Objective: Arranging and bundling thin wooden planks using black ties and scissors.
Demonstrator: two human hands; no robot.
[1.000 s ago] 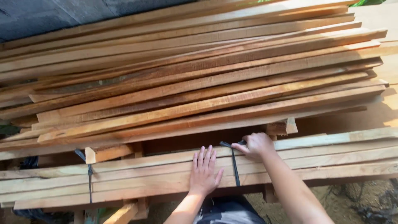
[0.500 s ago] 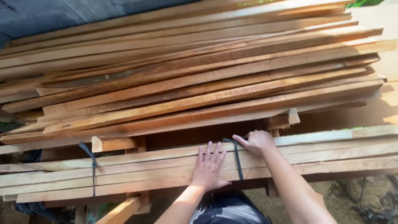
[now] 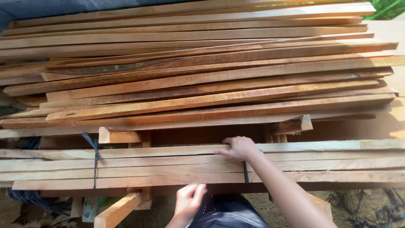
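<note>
The right hand rests on the bundle of planks at its far edge, grip pinched on the black strap. The left hand hangs loosely curled, grasping nothing, below the bundle's near edge.

rough-sawn matt wood planks; black plastic strap.

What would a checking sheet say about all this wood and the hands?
Surface: rough wooden supports carry the planks; dirt ground below.
Job's things: bundle of pale planks, black strap around it.
Clutter: loose stack of planks behind; second black strap at the left.
Hands: right hand on the bundle's top at the strap; left hand below the front edge, fingers curled, holding nothing visible.
Cables: nothing seen.
Surroundings: grey sheet top left, greenery top right.
</note>
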